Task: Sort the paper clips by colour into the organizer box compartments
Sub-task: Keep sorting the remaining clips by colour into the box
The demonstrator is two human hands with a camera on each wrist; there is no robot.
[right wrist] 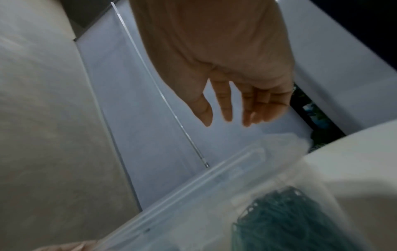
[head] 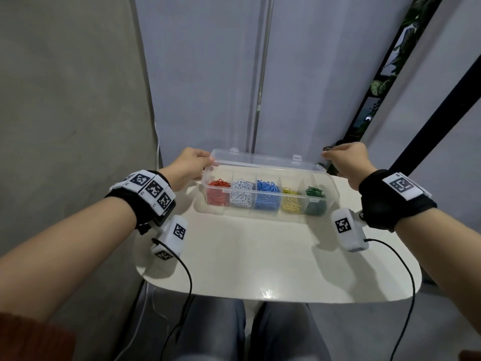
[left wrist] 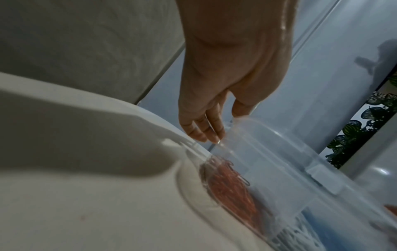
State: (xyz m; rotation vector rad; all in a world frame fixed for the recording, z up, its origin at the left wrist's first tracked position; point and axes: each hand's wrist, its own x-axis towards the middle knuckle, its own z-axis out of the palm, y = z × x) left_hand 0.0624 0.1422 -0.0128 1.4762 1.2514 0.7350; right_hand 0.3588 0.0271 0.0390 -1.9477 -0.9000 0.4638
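Observation:
A clear organizer box (head: 332, 189) stands at the back of the white table (head: 260, 259). Its compartments hold, from left to right, red clips (head: 218, 194), white clips (head: 242, 194), blue clips (head: 268, 196), yellow clips (head: 291, 202) and green clips (head: 315, 202). The clear lid (head: 263, 160) is raised at the back, tilted over the box. My left hand (head: 195, 162) pinches the lid's left corner, thumb above and fingers below, as the left wrist view shows the hand (left wrist: 225, 124) on the lid (left wrist: 279, 144) above the red clips (left wrist: 232, 186). My right hand (head: 343, 158) hovers by the lid's right end, and in the right wrist view the hand (right wrist: 227, 118) has relaxed fingers above the green clips (right wrist: 290, 220), holding nothing.
A grey wall (head: 65, 100) runs close along the table's left side. A pale panel (head: 208, 74) stands behind the box and a black pole (head: 442, 110) slants at the right. Black cables (head: 188, 277) hang off the table's front edge over my legs.

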